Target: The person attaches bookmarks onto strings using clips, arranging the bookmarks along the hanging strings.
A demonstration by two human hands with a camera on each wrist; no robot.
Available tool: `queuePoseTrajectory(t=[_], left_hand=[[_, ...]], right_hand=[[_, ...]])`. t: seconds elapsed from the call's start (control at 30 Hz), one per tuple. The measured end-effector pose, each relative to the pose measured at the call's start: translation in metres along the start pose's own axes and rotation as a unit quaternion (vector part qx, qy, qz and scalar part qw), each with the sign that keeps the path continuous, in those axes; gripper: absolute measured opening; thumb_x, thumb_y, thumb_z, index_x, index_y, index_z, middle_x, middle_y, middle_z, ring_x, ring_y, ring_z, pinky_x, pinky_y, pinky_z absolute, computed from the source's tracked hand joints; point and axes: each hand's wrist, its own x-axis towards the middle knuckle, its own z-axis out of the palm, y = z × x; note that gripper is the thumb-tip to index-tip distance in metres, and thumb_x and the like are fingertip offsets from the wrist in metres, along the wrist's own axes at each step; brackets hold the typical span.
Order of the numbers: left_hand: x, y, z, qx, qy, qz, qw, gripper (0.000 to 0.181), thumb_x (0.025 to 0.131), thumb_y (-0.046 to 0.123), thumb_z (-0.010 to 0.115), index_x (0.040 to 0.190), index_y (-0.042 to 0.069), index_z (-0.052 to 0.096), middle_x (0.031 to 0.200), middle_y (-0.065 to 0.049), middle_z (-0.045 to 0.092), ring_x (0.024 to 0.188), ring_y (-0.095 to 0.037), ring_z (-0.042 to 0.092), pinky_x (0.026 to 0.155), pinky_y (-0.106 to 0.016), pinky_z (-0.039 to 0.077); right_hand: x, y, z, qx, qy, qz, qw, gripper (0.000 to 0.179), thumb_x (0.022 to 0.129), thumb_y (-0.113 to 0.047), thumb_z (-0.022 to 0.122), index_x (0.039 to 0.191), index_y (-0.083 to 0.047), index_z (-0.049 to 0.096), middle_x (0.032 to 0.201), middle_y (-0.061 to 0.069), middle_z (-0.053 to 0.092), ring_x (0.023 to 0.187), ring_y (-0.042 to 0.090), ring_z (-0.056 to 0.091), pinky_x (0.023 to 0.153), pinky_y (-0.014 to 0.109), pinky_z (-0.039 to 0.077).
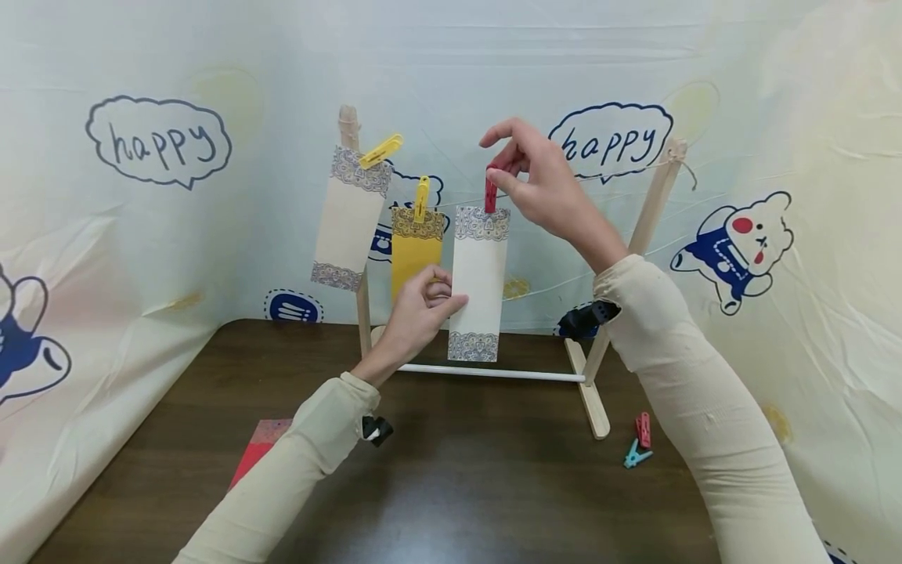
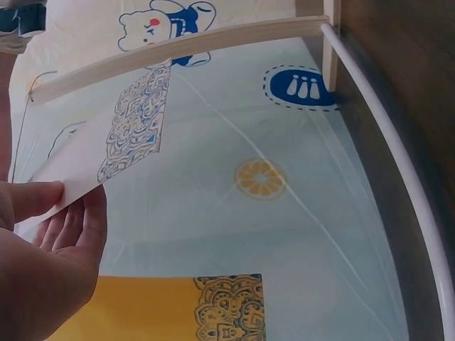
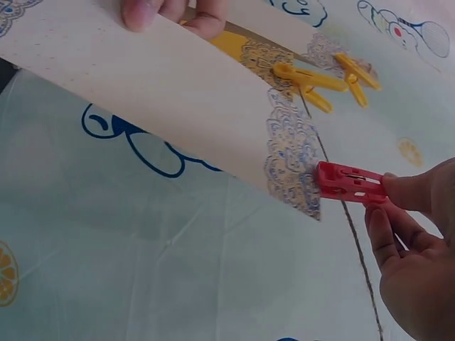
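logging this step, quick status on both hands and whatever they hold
Left hand pinches white rectangular paper card by its side edge. Right hand pinches red plastic clothespin at card's top edge. Nothing visible in the way.

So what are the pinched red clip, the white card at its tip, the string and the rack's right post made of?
Red clip: probably moulded plastic, evenly coloured with neat slots.
White card: likely paper or thin card, smooth, with printed-looking lacy borders.
String: perhaps twisted fibre; it looks brown and rough.
Right post: seemingly unpainted wood, pale and matte.
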Motion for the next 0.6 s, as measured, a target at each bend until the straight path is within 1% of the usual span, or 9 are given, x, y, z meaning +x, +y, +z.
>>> queuePoseTrajectory(t=[0.03, 0.2, 0.23, 0.27, 0.43, 0.6], left_hand=[[-0.001, 0.004, 0.0, 0.0, 0.0, -0.006, 1.0, 0.021, 0.091, -0.002, 0.068, 0.107, -0.004, 0.054, 0.094, -0.021, 0.068, 0.084, -0.023, 0.068, 0.078, -0.024, 0.056], [0.001, 0.002, 0.0, 0.002, -0.003, -0.01, 0.9999, 0.021, 0.092, 0.0, 0.068, 0.107, -0.004, 0.054, 0.095, -0.02, 0.068, 0.088, -0.026, 0.069, 0.081, -0.026, 0.056], [0.001, 0.001, -0.001, 0.002, -0.004, -0.011, 0.9999, 0.021, 0.092, 0.0, 0.068, 0.107, -0.004, 0.054, 0.095, -0.021, 0.068, 0.088, -0.026, 0.069, 0.079, -0.026, 0.056], [0.002, -0.004, -0.001, 0.002, -0.005, -0.006, 1.0, 0.021, 0.092, 0.001, 0.069, 0.107, -0.002, 0.054, 0.094, -0.019, 0.069, 0.086, -0.024, 0.069, 0.077, -0.026, 0.056], [0.001, -0.006, -0.001, 0.005, -0.01, -0.01, 0.9999, 0.02, 0.092, 0.001, 0.068, 0.106, -0.002, 0.054, 0.091, -0.018, 0.069, 0.081, -0.021, 0.066, 0.067, -0.023, 0.049], [-0.002, -0.009, -0.001, 0.002, -0.009, -0.02, 0.9998, 0.019, 0.092, 0.001, 0.068, 0.104, 0.0, 0.054, 0.089, -0.016, 0.069, 0.079, -0.019, 0.063, 0.065, -0.024, 0.046]], right_hand=[[-0.001, 0.001, 0.001, -0.002, -0.003, 0.004, 1.0, 0.031, 0.097, -0.001, 0.061, 0.126, -0.004, 0.055, 0.094, 0.006, 0.061, 0.084, 0.012, 0.056, 0.082, 0.026, 0.05], [-0.006, 0.001, 0.004, 0.007, -0.015, 0.02, 0.9997, 0.031, 0.097, -0.003, 0.062, 0.127, -0.004, 0.055, 0.098, 0.01, 0.063, 0.087, 0.016, 0.058, 0.085, 0.028, 0.05], [-0.006, 0.001, 0.004, 0.012, -0.016, 0.022, 0.9996, 0.031, 0.097, -0.003, 0.062, 0.127, -0.004, 0.055, 0.098, 0.012, 0.063, 0.087, 0.016, 0.058, 0.086, 0.028, 0.05], [-0.007, 0.001, 0.004, 0.016, -0.018, 0.024, 0.9994, 0.031, 0.097, -0.003, 0.061, 0.127, -0.004, 0.055, 0.099, 0.013, 0.064, 0.088, 0.017, 0.059, 0.086, 0.029, 0.05], [-0.009, 0.002, 0.006, 0.021, -0.027, 0.035, 0.9988, 0.031, 0.098, -0.004, 0.06, 0.129, -0.005, 0.055, 0.1, 0.013, 0.065, 0.089, 0.018, 0.06, 0.086, 0.031, 0.05], [-0.011, 0.004, 0.01, 0.008, -0.03, 0.043, 0.9986, 0.031, 0.099, -0.007, 0.06, 0.13, -0.005, 0.055, 0.101, 0.011, 0.066, 0.088, 0.017, 0.059, 0.085, 0.031, 0.05]])
